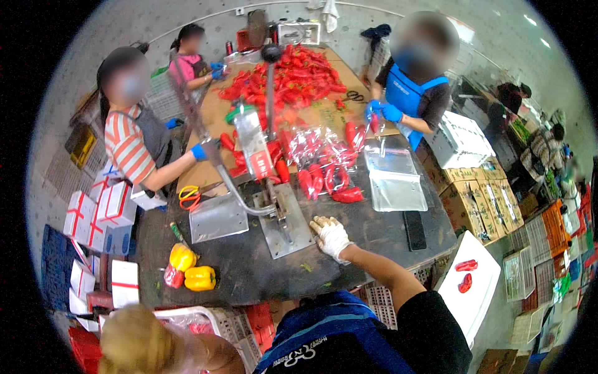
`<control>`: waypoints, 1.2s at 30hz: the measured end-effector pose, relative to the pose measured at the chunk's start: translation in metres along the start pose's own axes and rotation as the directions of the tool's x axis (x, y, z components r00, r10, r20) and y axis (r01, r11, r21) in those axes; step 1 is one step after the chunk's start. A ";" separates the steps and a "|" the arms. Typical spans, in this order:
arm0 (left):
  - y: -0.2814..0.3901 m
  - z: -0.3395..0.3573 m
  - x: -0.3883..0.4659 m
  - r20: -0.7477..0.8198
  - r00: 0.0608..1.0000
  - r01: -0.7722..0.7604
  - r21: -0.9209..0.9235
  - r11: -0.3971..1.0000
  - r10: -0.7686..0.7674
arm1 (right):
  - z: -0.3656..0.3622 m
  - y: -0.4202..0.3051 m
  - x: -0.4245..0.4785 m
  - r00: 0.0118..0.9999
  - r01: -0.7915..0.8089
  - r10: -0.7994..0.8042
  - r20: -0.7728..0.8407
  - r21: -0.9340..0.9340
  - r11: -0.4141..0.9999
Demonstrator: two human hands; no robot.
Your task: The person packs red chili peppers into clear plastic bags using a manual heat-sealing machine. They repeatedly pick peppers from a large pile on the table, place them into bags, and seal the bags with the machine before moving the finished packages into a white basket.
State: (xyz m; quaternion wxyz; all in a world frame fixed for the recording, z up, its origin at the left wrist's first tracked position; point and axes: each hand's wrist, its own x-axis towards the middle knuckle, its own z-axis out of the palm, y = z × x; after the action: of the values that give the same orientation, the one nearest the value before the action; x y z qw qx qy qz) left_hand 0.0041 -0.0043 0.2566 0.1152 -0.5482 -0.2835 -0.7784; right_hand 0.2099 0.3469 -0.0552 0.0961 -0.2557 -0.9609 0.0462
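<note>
My right hand (331,236), in a white glove, rests on the dark tabletop with its fingers apart and nothing in it. Its fingertips are beside the metal base plate (292,233) of a lever machine (254,140) with a black ball knob. At the bottom left, my left hand (138,339) is a close, blurred shape in a yellowish glove; whether it holds anything is hidden. Beyond the machine lie clear plastic bags of red peppers (322,161). Yellow bell peppers (200,278) sit at the table's near left, with a wrapped red piece (174,276) against them.
A heap of red peppers (299,77) covers the table's far end. Co-workers in blue gloves stand left and right; one hand (200,152) is near a bent metal pipe (233,191). Scissors (189,198), flat plastic bags (397,187) and a phone (415,230) lie on the table. White boxes (112,203) stand left.
</note>
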 end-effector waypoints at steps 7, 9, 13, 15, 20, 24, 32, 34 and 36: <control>-0.070 0.146 -0.003 0.350 0.825 0.149 0.622 0.769 -0.443 | 0.002 0.005 -0.009 0.995 0.015 -0.014 -0.097 0.009 1.000; -0.088 0.158 -0.019 0.396 0.777 0.190 0.593 0.783 -0.489 | 0.000 0.004 -0.007 0.995 0.023 -0.021 -0.100 0.017 1.000; -0.114 0.168 -0.057 0.378 0.692 0.412 0.493 0.767 -0.615 | -0.003 0.007 -0.008 0.996 0.008 -0.002 -0.089 0.058 0.998; -0.122 0.172 -0.065 0.428 0.622 0.451 0.488 0.747 -0.655 | -0.002 0.009 -0.008 0.998 -0.007 0.012 -0.061 0.073 0.997; -0.142 0.152 -0.103 0.501 0.294 0.240 0.785 0.571 -0.814 | -0.008 0.027 -0.004 0.999 -0.003 0.017 -0.052 0.275 0.961; -0.131 0.104 -0.157 0.430 0.153 0.202 0.868 0.454 -0.890 | -0.011 0.065 0.020 0.968 -0.052 0.174 -0.180 0.535 0.843; -0.111 0.093 -0.181 -0.010 -0.209 0.292 0.954 -0.072 -0.978 | -0.045 0.156 0.162 0.690 -0.320 0.717 -0.095 0.849 0.420; -0.117 0.102 -0.174 -0.007 -0.173 0.332 0.941 -0.065 -0.985 | -0.049 0.176 0.203 0.636 -0.102 0.754 0.166 0.986 -0.131; -0.121 0.108 -0.173 0.025 -0.107 0.408 0.913 -0.021 -0.994 | -0.048 0.195 0.218 0.597 -0.194 0.751 0.283 0.959 -0.207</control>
State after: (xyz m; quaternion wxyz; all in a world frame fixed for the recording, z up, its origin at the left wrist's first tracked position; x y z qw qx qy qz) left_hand 0.0942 0.1321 0.0853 -0.3389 -0.4139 -0.8244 -0.1851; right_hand 0.1287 0.6264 0.0001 0.4099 -0.4793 -0.4182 0.6537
